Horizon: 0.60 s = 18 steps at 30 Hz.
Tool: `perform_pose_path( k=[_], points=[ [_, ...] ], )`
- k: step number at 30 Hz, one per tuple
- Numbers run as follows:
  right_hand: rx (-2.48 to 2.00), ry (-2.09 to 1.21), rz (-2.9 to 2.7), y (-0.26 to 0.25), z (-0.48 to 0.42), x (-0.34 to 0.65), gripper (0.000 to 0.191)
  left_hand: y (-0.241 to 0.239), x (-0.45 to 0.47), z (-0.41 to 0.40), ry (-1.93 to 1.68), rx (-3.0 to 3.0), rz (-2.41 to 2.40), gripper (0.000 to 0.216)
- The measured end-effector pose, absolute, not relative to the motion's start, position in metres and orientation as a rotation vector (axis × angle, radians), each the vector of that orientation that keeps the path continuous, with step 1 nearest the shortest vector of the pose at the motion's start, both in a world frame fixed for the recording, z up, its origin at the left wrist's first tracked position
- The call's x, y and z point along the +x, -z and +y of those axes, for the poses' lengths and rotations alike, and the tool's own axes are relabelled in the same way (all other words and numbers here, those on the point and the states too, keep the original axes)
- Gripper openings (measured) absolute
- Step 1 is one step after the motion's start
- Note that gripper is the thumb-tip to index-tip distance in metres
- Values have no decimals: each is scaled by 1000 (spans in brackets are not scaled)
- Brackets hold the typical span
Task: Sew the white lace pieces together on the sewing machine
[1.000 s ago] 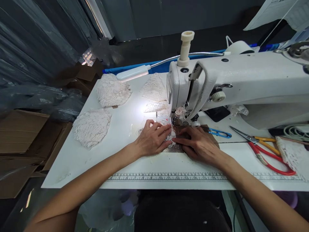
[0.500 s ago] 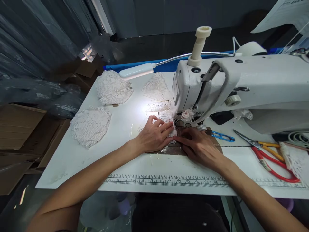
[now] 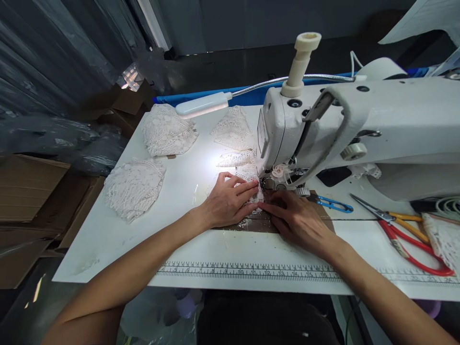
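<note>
A strip of white lace [image 3: 256,195] lies at the needle area of a white sewing machine [image 3: 280,124]. My left hand [image 3: 232,199] rests flat on it from the left, fingers stretched toward the presser foot. From the other side, my right hand [image 3: 296,215] reaches in with its index fingertip at the near edge of the lace, close to my left fingertips. Its thumb is apart from the index finger, over the brown plate [image 3: 257,224]. More lace [image 3: 235,158] trails behind my left hand. The needle itself is hidden.
Lace piles [image 3: 134,189] lie at the left of the white table. Blue thread snips [image 3: 334,204] and red-handled scissors [image 3: 413,242] lie to the right. A lamp [image 3: 204,104] hangs above the tabletop. A printed ruler [image 3: 251,272] runs along the front edge. Cardboard boxes [image 3: 32,191] stand at left.
My view has shifted slightly, so the machine and scissors appear a little farther right. Both hands keep nearly the same place at the lace.
</note>
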State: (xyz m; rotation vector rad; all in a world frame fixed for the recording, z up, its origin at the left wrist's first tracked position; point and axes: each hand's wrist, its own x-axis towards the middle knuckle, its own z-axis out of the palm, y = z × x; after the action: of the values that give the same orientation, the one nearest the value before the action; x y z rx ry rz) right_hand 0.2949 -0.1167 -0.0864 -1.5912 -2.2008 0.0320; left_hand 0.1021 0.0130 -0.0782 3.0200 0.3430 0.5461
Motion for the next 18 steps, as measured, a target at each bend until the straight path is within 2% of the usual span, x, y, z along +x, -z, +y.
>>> perform_pose_path(
  k=[18],
  points=[
    [-1571, -117, -2162, 95, -118, 297, 38, 80, 103, 10, -598, 3022, 390, 34]
  ],
)
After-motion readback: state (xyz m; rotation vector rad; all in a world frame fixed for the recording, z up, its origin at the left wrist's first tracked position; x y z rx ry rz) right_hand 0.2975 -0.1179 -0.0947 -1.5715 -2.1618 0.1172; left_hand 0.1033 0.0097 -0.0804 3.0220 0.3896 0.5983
